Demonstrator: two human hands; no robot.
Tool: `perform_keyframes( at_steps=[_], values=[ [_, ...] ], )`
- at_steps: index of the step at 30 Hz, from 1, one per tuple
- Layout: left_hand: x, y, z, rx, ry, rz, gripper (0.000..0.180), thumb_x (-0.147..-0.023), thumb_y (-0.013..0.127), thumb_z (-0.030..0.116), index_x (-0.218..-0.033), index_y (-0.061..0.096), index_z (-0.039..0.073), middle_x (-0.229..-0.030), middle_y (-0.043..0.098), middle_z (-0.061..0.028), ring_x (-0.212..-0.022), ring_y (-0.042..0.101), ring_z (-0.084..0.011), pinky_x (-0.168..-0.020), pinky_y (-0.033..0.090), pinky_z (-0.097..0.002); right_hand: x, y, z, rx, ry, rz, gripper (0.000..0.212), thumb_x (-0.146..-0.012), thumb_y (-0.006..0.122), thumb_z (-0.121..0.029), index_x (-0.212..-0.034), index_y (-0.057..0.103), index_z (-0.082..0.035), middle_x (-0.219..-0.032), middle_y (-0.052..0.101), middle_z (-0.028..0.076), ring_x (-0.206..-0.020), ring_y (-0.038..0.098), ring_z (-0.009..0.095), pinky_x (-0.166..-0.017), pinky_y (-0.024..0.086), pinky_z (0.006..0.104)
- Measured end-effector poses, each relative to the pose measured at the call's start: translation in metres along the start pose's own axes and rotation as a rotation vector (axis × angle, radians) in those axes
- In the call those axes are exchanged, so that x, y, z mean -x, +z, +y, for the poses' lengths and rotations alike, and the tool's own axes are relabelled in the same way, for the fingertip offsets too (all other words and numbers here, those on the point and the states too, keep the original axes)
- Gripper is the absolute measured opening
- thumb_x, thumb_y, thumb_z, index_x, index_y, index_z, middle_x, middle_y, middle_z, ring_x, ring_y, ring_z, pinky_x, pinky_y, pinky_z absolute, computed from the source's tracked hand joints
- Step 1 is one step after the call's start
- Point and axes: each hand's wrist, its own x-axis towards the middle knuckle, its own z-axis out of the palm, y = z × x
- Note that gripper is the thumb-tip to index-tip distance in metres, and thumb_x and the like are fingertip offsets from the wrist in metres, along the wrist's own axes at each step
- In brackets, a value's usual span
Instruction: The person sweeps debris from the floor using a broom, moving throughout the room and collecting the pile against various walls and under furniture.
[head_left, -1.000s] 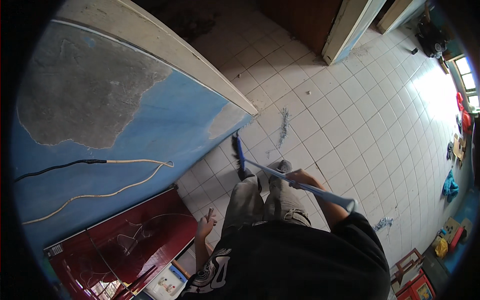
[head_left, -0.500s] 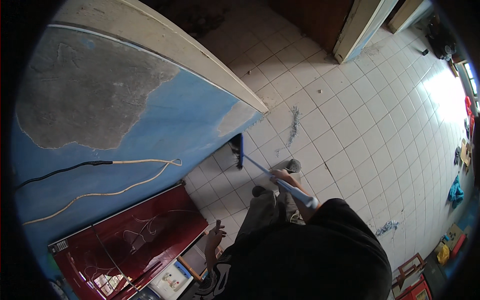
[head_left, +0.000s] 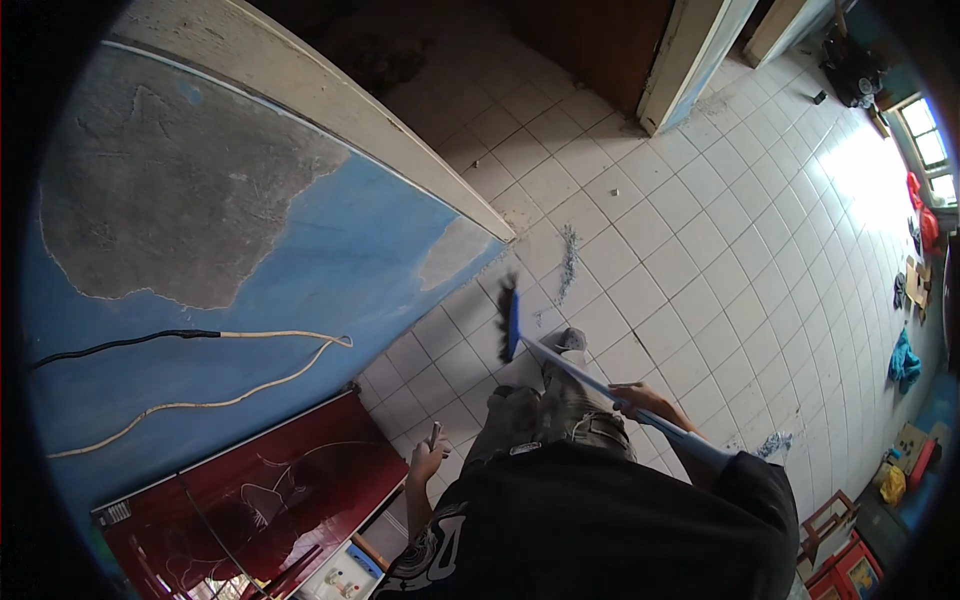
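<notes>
Broom (head_left: 515, 328) is gripped by right hand (head_left: 632, 399), fingers closed; small object (head_left: 435, 433) is held by left hand (head_left: 427, 462), fingers curled. Far debris strip (head_left: 569, 265) and right-side debris patch (head_left: 774, 443) are left on floor (head_left: 690, 262).

From the person's head, a wide fisheye view faces down over the tiled floor (head_left: 720, 320), shirt (head_left: 610, 520) near, door frame (head_left: 685, 75) far.

Left grip (head_left: 429, 460), right grip (head_left: 634, 398) both curled
</notes>
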Motion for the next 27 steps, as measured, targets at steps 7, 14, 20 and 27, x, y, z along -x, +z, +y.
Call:
perform_keyframes(
  at_steps=[7,14,20,27],
  values=[
    [0.009,0.002,0.003,0.108,0.043,0.034,0.03,-0.073,0.042,0.01,-0.098,0.052,-0.002,-0.076,0.059,-0.0126,-0.068,0.058,-0.0174,-0.062,0.047,-0.0275,-0.152,0.05,0.051,0.353,-0.418,-0.357,0.029,-0.07,0.057,-0.026,-0.092,0.057,-0.008,-0.07,0.057,0.006,-0.054,0.051,0.016,-0.046,0.041,0.0281],
    [0.022,-0.005,-0.021,0.09,-0.002,-0.028,0.031,-0.071,0.04,0.01,-0.096,0.052,-0.004,-0.078,0.058,-0.0141,-0.069,0.059,-0.0184,-0.062,0.047,-0.0273,-0.192,0.061,0.023,0.545,-0.893,-0.02,0.021,-0.072,0.052,-0.021,-0.084,0.053,-0.004,-0.078,0.057,0.01,-0.061,0.053,0.02,-0.053,0.043,0.0301],
    [0.014,0.002,-0.021,0.123,0.069,0.044,0.029,-0.073,0.04,0.011,-0.094,0.052,-0.005,-0.072,0.059,-0.0139,-0.066,0.059,-0.0184,-0.062,0.047,-0.0276,-0.113,-0.014,0.024,0.342,-0.942,0.33,0.026,-0.082,0.044,-0.021,-0.061,0.039,-0.006,-0.05,0.038,0.0,-0.04,0.037,0.01,-0.037,0.033,0.0218],
    [-0.01,0.004,-0.021,0.017,0.035,-0.007,0.028,-0.077,0.04,0.015,-0.094,0.053,-0.003,-0.071,0.06,-0.0127,-0.065,0.059,-0.0184,-0.062,0.046,-0.0282,-0.008,-0.069,0.012,-0.852,0.319,0.148,0.022,-0.077,0.051,-0.029,-0.079,0.049,-0.007,-0.053,0.046,0.0,-0.035,0.038,0.007,-0.03,0.031,0.0213]
  ],
)
